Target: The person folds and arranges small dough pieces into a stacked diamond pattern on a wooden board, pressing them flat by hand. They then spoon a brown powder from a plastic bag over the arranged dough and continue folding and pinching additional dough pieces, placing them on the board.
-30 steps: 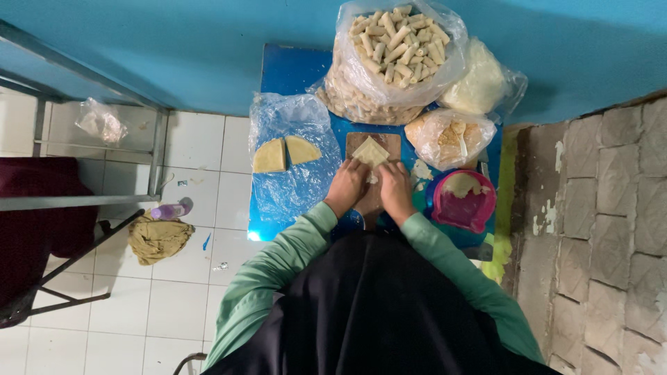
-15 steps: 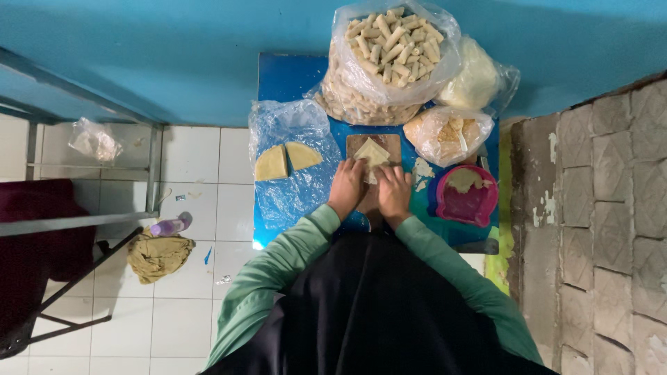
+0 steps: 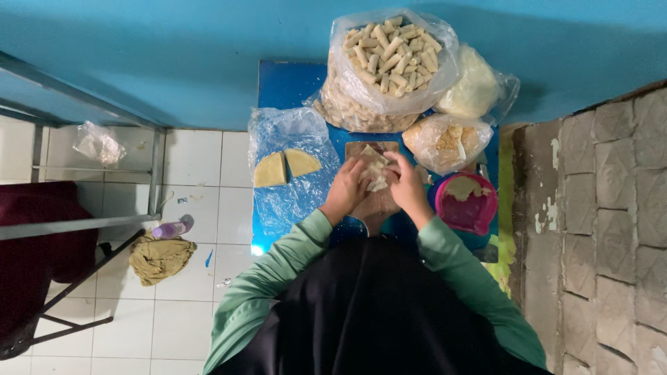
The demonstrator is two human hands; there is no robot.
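Both hands had drawn closer together than a second before: the left hand [image 3: 345, 187] and right hand [image 3: 405, 182] pinched a pale pastry wrapper [image 3: 376, 173], folding it over the wooden board [image 3: 375, 201] at frame centre, suggesting the roll was partway closed.

A cutting board [image 3: 375, 201] lies on a table [image 3: 288, 83]; a bag of rolls [image 3: 389, 59] behind it, a bowl [image 3: 465, 205] to its right, folded wrappers [image 3: 285, 167] to its left

Even, fairly bright overhead light; glare is seen on the plastic sheet [image 3: 292, 167]; edges are slightly distorted; focus sharp.
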